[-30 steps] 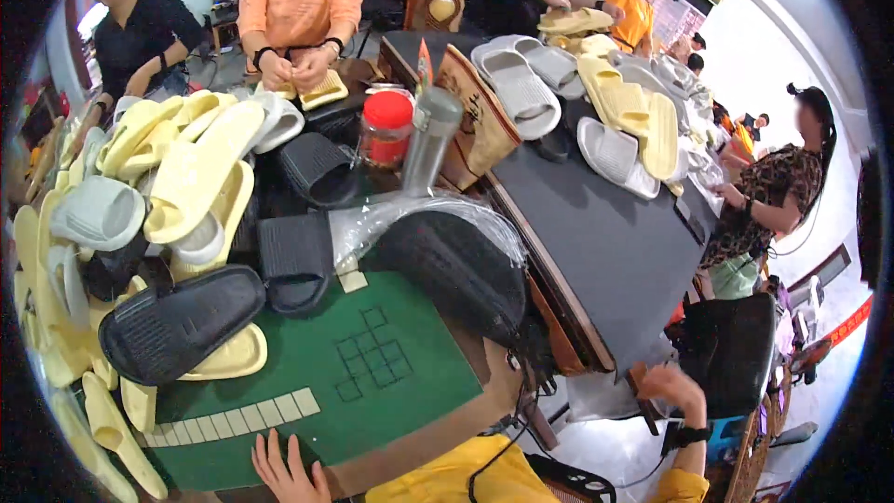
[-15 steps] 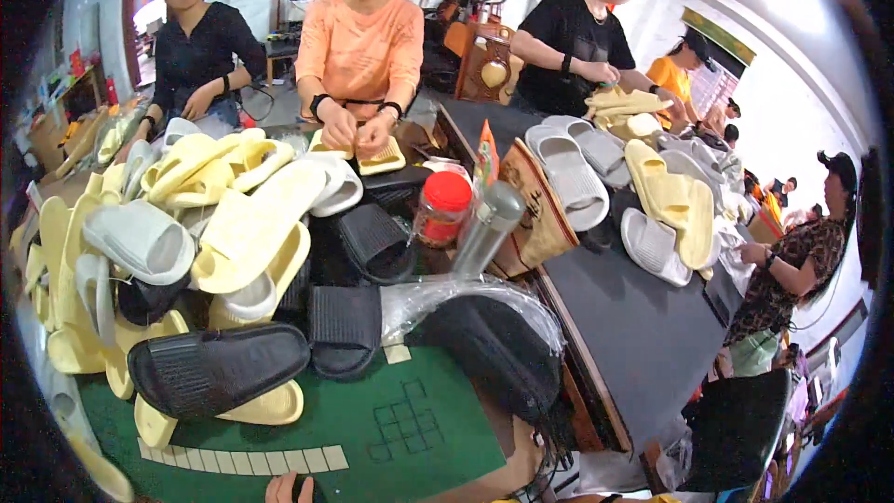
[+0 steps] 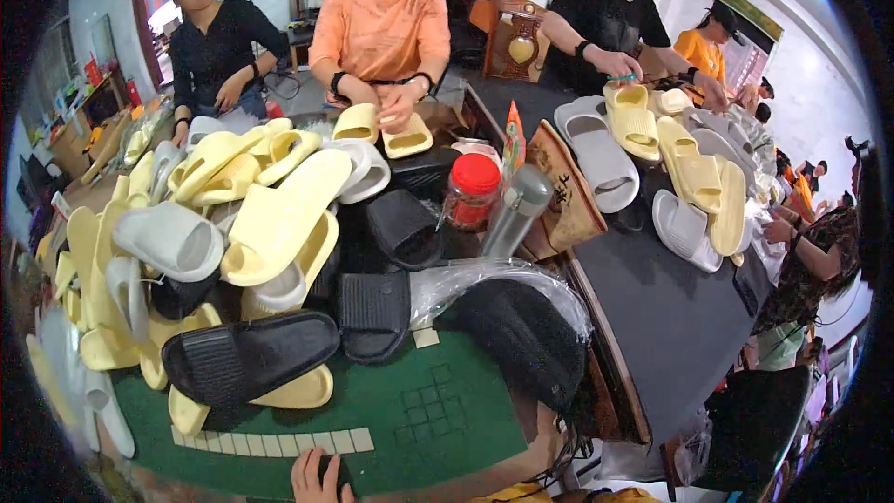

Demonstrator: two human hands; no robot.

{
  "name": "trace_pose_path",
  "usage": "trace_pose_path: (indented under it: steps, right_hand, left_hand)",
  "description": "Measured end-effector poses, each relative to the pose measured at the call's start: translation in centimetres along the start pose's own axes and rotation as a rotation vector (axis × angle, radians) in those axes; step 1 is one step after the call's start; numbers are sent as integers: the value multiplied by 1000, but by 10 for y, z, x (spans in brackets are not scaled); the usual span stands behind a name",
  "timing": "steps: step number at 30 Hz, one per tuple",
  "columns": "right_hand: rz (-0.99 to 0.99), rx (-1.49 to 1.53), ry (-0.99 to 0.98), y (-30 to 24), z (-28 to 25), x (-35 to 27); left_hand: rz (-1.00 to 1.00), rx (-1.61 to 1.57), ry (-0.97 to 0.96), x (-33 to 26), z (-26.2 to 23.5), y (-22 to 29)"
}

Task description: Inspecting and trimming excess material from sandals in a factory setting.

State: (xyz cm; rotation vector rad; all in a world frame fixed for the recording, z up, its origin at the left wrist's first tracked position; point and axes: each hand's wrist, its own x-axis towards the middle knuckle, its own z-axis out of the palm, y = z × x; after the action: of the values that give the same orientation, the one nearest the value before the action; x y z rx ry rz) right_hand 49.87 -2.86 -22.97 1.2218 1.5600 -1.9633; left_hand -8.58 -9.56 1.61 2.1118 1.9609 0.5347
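Note:
My left hand [image 3: 319, 479] comes in from the lower edge, fingers stretched and a little apart over the green mat [image 3: 391, 456]. Its fingertips are at the near edge of a row of small pale squares [image 3: 270, 442], and nothing shows in its grasp. Whether the fingertips press on a square I cannot tell. Beyond the row, a black slipper [image 3: 256, 354] lies across a pale yellow slipper [image 3: 307, 388]. Drawn on the mat to the right is a dark grid of squares [image 3: 428, 405], with one loose pale square [image 3: 426, 337] above it. My right hand is out of view.
Yellow and grey slippers pile up at the left [image 3: 289, 214]. Further back stand a red-lidded jar [image 3: 472, 191], a grey bottle [image 3: 517, 210] and a brown bag [image 3: 563, 191]. A black bundle in clear plastic [image 3: 512, 335] sits right. Several co-workers handle slippers across the tables.
My left hand has come further into view, its fingers now spread beside the pale squares. The whole scene has shifted right in the picture.

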Motion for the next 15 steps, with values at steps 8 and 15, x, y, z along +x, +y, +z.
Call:
trace_pose_path:
  steps: [8,15]
  right_hand:
    - [44,-126,37,-13,-33,2]
    - [158,-232,-27,-8,-60,-1]
  left_hand:
    - [10,-3,29,-5,1,0]
    - [8,-12,8,-5,1,-9]
